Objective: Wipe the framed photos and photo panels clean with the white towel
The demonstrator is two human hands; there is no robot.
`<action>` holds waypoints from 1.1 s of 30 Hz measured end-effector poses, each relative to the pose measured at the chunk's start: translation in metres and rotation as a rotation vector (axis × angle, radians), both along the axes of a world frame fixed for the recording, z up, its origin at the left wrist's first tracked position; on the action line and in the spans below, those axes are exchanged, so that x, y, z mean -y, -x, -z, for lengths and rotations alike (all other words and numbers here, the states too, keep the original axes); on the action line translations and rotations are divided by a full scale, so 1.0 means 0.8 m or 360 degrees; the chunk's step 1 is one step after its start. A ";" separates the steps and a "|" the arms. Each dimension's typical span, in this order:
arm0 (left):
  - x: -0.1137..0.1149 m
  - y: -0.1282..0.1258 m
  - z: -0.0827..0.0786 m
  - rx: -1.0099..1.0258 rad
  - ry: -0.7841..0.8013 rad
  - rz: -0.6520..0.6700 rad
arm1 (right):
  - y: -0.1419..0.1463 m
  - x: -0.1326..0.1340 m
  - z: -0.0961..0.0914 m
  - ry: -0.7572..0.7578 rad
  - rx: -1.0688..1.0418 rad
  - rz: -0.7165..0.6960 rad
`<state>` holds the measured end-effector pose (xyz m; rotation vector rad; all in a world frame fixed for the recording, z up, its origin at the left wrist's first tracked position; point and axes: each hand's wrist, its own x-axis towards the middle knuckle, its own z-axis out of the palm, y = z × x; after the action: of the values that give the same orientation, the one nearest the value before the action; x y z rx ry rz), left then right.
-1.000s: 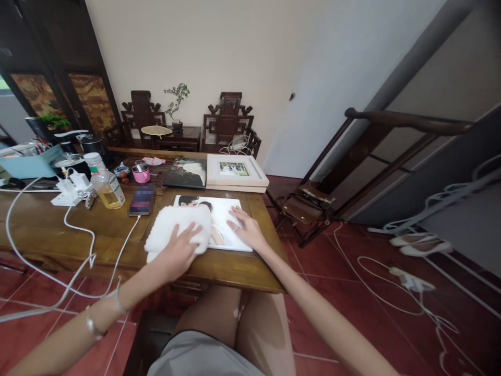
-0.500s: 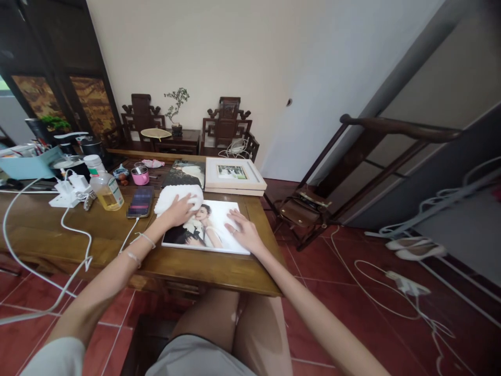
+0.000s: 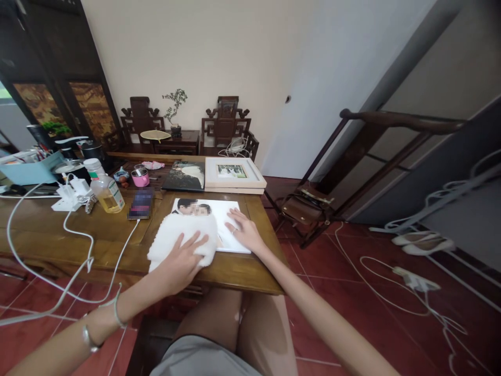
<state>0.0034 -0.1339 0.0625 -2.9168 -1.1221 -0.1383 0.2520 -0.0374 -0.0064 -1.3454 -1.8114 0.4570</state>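
Observation:
A large photo print (image 3: 225, 215) lies flat on the near right part of a wooden table (image 3: 78, 230). My left hand (image 3: 180, 261) presses a fluffy white cloth (image 3: 178, 235) flat onto the print's near left part, fingers spread over the cloth. My right hand (image 3: 245, 232) rests on the print's right edge with its fingers stretched out flat, holding nothing.
Behind the print lie a dark photo (image 3: 186, 175) and a white framed picture (image 3: 234, 173). To the left sit a phone on a white cable (image 3: 140, 203), a bottle of yellow liquid (image 3: 105, 189), a pink cup (image 3: 140, 175) and a power strip (image 3: 70, 196). Cables and shoes lie on the red tiled floor at right.
My left hand has drawn the white cloth from the print's far left corner back toward me, to its near left part. My right hand has stayed on the print's right edge.

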 end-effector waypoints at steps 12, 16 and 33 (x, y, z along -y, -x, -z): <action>-0.186 -0.041 0.003 -0.0030 -0.0029 -0.0210 | -0.001 0.001 -0.002 0.0020 -0.0017 -0.0009; -0.130 -0.053 0.001 -0.0156 -0.0025 -0.0136 | -0.001 0.001 -0.002 -0.0006 0.0019 -0.0010; -0.151 -0.073 -0.001 -0.0028 0.0076 -0.0238 | -0.002 0.002 -0.003 -0.0020 0.0013 -0.0049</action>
<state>0.0614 -0.0128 0.0629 -2.8541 -1.3532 -0.0847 0.2537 -0.0389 -0.0037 -1.3142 -1.8410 0.4563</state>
